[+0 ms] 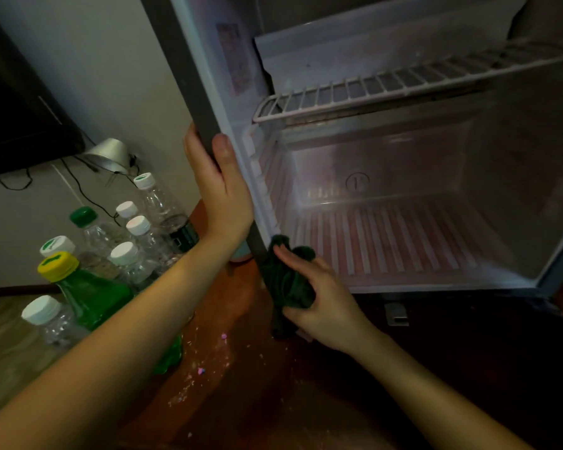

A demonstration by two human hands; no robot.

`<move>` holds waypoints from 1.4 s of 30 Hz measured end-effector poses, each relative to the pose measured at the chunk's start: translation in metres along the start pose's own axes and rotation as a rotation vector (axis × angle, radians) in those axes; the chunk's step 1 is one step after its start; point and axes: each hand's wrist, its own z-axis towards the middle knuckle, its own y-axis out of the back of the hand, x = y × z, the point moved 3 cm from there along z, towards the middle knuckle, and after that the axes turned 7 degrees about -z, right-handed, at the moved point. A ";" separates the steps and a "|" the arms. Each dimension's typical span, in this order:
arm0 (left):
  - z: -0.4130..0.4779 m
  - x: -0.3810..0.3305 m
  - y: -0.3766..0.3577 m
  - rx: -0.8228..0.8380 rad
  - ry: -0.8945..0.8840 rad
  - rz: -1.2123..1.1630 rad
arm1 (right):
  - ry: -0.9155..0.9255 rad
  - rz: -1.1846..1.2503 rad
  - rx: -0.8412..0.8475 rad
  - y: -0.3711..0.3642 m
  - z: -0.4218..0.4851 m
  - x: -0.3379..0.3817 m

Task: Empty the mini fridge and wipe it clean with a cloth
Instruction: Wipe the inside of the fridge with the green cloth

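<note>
The mini fridge is gripped by the left hand, the cloth by the right hand. Bottles beside it could be elbowed over.

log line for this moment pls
left hand grips fridge edge | right hand holds cloth at lower left corner | fridge empty | bottles beside it

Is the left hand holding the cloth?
No, the right hand grips the dark green cloth, while the left hand holds the front edge of the fridge.
</note>
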 end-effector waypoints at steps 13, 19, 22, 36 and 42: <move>-0.001 0.001 0.000 -0.009 -0.026 -0.007 | 0.139 -0.388 -0.069 0.072 0.031 -0.009; 0.000 0.003 0.000 0.000 -0.032 -0.009 | 0.129 -0.503 -0.083 0.074 0.066 -0.019; 0.000 0.003 0.000 0.011 -0.049 -0.030 | 0.117 -0.463 -0.095 0.077 0.076 -0.018; -0.001 0.011 0.002 -0.002 -0.125 -0.022 | -0.263 0.356 -0.071 0.061 0.113 -0.028; -0.001 0.009 0.001 -0.021 -0.116 -0.014 | -0.259 0.178 -0.066 0.053 0.097 -0.009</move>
